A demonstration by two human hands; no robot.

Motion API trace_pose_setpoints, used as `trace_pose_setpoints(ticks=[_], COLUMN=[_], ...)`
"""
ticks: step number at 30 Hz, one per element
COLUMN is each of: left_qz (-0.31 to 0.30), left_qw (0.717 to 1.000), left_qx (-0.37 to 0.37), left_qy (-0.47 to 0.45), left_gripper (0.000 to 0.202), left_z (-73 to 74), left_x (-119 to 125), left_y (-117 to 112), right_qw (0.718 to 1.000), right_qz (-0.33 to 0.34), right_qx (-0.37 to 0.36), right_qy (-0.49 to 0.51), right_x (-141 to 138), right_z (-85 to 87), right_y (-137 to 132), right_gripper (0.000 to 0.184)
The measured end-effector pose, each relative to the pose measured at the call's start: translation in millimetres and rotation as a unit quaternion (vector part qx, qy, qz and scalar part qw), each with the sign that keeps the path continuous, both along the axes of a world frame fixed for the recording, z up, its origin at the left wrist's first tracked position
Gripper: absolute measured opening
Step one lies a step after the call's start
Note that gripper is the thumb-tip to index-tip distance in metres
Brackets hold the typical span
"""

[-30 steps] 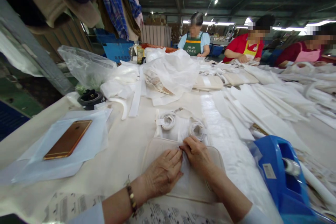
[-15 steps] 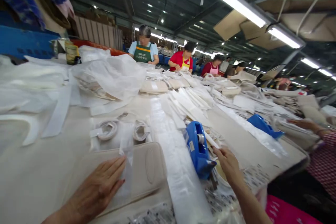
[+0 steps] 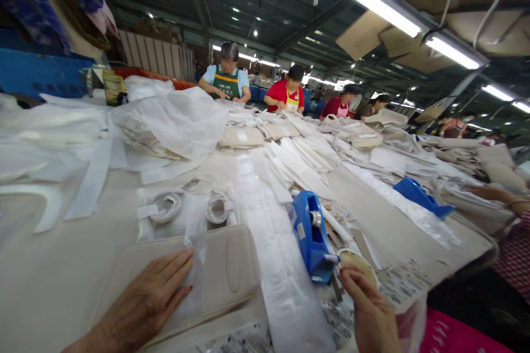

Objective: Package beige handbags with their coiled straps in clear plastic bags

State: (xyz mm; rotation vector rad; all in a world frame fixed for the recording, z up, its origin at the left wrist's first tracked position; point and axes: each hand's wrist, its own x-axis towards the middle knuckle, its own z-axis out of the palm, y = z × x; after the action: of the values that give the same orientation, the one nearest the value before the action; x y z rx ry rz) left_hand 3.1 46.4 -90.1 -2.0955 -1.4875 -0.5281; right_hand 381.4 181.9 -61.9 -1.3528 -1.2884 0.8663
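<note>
My left hand [image 3: 144,292] lies flat, fingers stretched out, on a beige padded fabric case [image 3: 238,265] with an oval outline at its right end. A clear plastic strip [image 3: 197,256] runs across the case beside my fingertips. Behind the case, two coiled pale cords [image 3: 166,208] rest in clear plastic. To the right stands a blue tape dispenser [image 3: 308,237] with a small roll in it. My right hand [image 3: 368,303] is at its near end, thumb and fingers drawn together; what they hold, if anything, is too small to make out.
A long clear plastic strip [image 3: 273,265] lies between case and dispenser. A round container [image 3: 358,265] stands behind my right hand. White strips [image 3: 298,162] and plastic sheeting [image 3: 174,121] cover the table farther back. A second blue dispenser [image 3: 422,197] is at right. Several people work beyond.
My right hand has moved down toward me, from beside the tape dispenser to its near end, and its fingers have drawn together. My left hand stays flat on the case.
</note>
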Motion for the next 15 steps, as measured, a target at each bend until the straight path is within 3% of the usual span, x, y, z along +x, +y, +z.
trace_pose_setpoints(ticks=[3,5,11,15], left_qz=[-0.005,-0.010,-0.009,-0.009], left_qw=[1.000,1.000,1.000,0.999], left_qx=[0.002,0.010,0.016,0.011], left_qy=[-0.008,-0.012,-0.012,-0.036], left_gripper=[0.033,0.032,0.029,0.031], left_z=[0.9,3.0,6.2,-0.7], left_x=[0,1,3,1], left_y=[1,1,2,2], right_qw=[0.993,0.986,0.967,0.974], right_qz=[-0.005,0.016,0.060,0.051], right_qx=[-0.101,-0.145,-0.202,-0.216], right_qy=[0.063,0.086,0.141,0.042], right_x=[9,7,-4,10], right_z=[-27.9,-35.7,-27.8,-24.1], right_y=[-23,-27,-15,-20], right_gripper=[0.038,0.041,0.046,0.050])
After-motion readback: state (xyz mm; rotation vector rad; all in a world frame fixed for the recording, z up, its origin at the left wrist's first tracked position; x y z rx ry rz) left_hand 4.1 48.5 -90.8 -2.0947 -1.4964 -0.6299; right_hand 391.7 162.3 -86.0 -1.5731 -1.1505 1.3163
